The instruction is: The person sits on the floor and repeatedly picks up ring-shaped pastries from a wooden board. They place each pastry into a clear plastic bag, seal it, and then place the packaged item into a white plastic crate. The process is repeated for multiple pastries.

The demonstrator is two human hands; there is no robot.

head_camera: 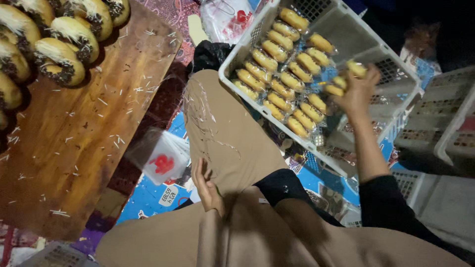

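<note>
A view from above of a person sitting on a patterned floor mat, tan trousers filling the lower middle of the picture. The right hand (pixel 357 91) reaches out over a white plastic crate (pixel 341 24) and closes around a clear packet of small golden pastries (pixel 346 76), holding it just above the crate's open right half. The left half of the crate is filled with neat rows of wrapped pastries (pixel 282 84), lying side by side. The left hand (pixel 205 185) rests on the person's own leg, fingers loosely curled and holding nothing. Just to its left, on the mat, lies a stack of clear plastic bags (pixel 158 158) with a red mark. Further left is a wooden board (pixel 89 133), scattered with pale shreds, with unwrapped buns (pixel 62 42) topped in dark and pale sprinkles along its upper left corner. More white crates (pixel 440 123) stand at the right.
</note>
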